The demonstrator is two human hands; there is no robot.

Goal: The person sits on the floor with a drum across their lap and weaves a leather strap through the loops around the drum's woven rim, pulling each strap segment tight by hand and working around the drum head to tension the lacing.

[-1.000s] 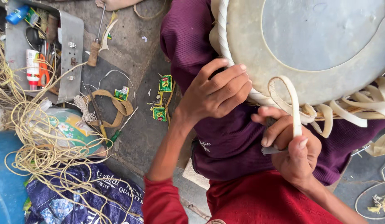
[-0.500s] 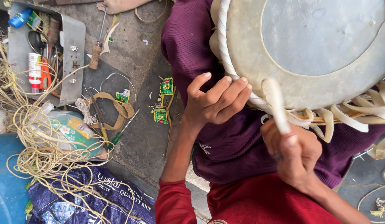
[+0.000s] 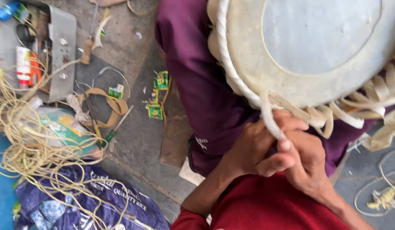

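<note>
The round drum with pale cream skin [image 3: 317, 47] has a grey centre and off-white lacing strips. Under the drum, the trousers [image 3: 201, 93] are plain purple. Left of the drum lie small green and yellow sachets [image 3: 157, 96], pale yellow tangled cord [image 3: 31, 140] and a dark blue printed sack [image 3: 74, 200].

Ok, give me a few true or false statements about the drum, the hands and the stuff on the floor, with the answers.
1. Both hands grip a pale strap at the rim of the round pale-skinned drum. True: the left hand and the right hand close together on the pale flat strap.
2. The drum stands on the floor. False: it rests on the lap, against the purple trousers.
3. A tangle of pale yellow cord lies on the floor at the left. True.
4. The grey metal tray of tools sits on the drum. False: it lies on the floor at the upper left.
</note>
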